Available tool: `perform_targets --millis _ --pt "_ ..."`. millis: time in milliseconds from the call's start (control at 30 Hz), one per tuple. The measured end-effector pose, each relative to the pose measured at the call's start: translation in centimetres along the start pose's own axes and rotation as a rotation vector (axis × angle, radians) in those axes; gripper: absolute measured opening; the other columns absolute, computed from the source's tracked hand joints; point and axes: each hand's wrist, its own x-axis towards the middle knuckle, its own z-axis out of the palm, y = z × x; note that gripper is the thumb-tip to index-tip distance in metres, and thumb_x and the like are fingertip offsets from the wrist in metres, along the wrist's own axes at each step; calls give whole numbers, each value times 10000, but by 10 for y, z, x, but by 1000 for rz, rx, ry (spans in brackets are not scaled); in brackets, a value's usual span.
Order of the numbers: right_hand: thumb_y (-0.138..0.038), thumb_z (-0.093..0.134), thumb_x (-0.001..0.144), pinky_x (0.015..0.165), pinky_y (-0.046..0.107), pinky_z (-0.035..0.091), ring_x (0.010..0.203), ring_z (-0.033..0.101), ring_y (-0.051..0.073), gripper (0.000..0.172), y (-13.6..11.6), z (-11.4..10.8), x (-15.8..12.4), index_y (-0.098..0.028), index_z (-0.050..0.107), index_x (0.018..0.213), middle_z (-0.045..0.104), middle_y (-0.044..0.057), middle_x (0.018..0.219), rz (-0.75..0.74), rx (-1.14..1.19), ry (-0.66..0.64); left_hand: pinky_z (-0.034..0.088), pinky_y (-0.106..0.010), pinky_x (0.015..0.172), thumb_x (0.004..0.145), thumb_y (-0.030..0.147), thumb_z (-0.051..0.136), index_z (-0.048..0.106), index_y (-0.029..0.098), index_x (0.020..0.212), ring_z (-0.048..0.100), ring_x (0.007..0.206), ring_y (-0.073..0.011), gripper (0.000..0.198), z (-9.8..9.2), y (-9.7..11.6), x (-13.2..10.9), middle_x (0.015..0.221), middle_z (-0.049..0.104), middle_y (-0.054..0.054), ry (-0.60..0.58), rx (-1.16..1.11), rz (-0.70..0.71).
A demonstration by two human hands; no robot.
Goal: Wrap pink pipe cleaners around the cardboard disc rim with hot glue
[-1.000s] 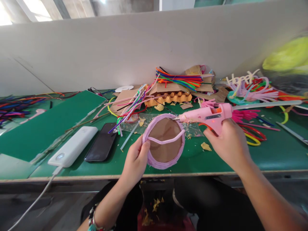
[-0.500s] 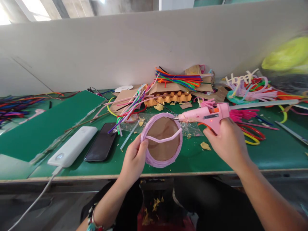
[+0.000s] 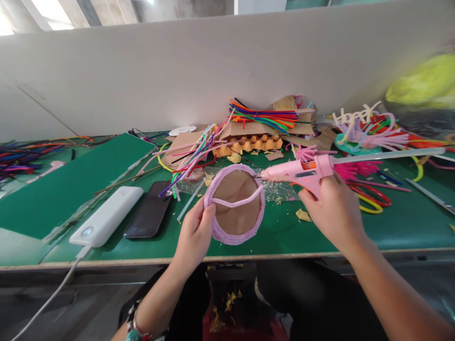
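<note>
The person's left hand (image 3: pixel 195 229) is pinching the left rim of a lilac-edged cardboard disc (image 3: pixel 236 220) over the bench (image 3: pixel 284 239) near its front edge, thumb on top, and is pinning one end of a lilac pipe cleaner (image 3: pixel 234 204) lying across it. The right hand (image 3: pixel 336 210) is gripping a pink glue gun (image 3: pixel 296 172), wrapped closely round its handle; the nozzle (image 3: pixel 259 175) is pointing at the disc's upper right rim, contact being too small to tell. A black phone (image 3: pixel 149 213) is lying to the left.
</note>
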Motion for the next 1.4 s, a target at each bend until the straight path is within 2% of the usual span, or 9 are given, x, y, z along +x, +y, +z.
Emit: perform_targets --millis 300,500,633,867,1067,1267,1400 --pt "-191 436 740 452 297 384 596 577 231 207 2 3 -2 -114 558 888 593 128 783 -25 -27 4 420 -207 591 765 313 371 615 142 852 503 612 -131 310 -3 -2 2 649 564 -1 24 44 -21" --pt "-193 440 732 438 274 355 553 555 189 228 4 5 -4 -126 553 918 596 106 798 -47 -38 26 429 -214 694 772 306 380 604 145 926 558 763 -154 317 -4 -4 2 764 619 -21 42 37 -8" --pt "-195 436 733 431 273 340 528 542 177 252 4 6 -4 -129 543 951 600 98 808 -53 -39 20 427 -221 671 774 325 367 612 137 906 552 741 -160 336 -4 -4 2 746 615 -23 53 37 -23" --pt "-188 402 756 423 286 336 537 542 189 293 3 4 -5 -117 518 1015 590 103 815 -100 -27 -14 431 -221 722 779 304 385 606 152 945 560 776 -159 316 -4 -3 3 803 635 -22 71 0 -27" --pt "-175 396 749 404 283 310 509 526 177 333 1 2 -5 -121 503 1059 584 93 813 -100 -32 -55 423 -205 597 778 313 397 615 147 895 537 665 -142 298 -7 -6 5 691 613 -6 96 -2 -50" --pt "-166 421 731 408 281 310 527 534 183 352 0 2 -5 -111 505 1068 584 88 815 -80 -21 -78 442 -221 747 781 296 398 598 148 948 575 798 -152 299 -6 -6 5 839 652 -22 100 -48 -33" --pt "-257 497 719 416 285 336 549 543 191 291 0 3 -5 -129 533 978 567 82 792 -93 7 -38 431 -246 822 782 296 401 593 152 966 581 867 -165 302 -7 -6 5 910 656 -35 105 -73 -20"
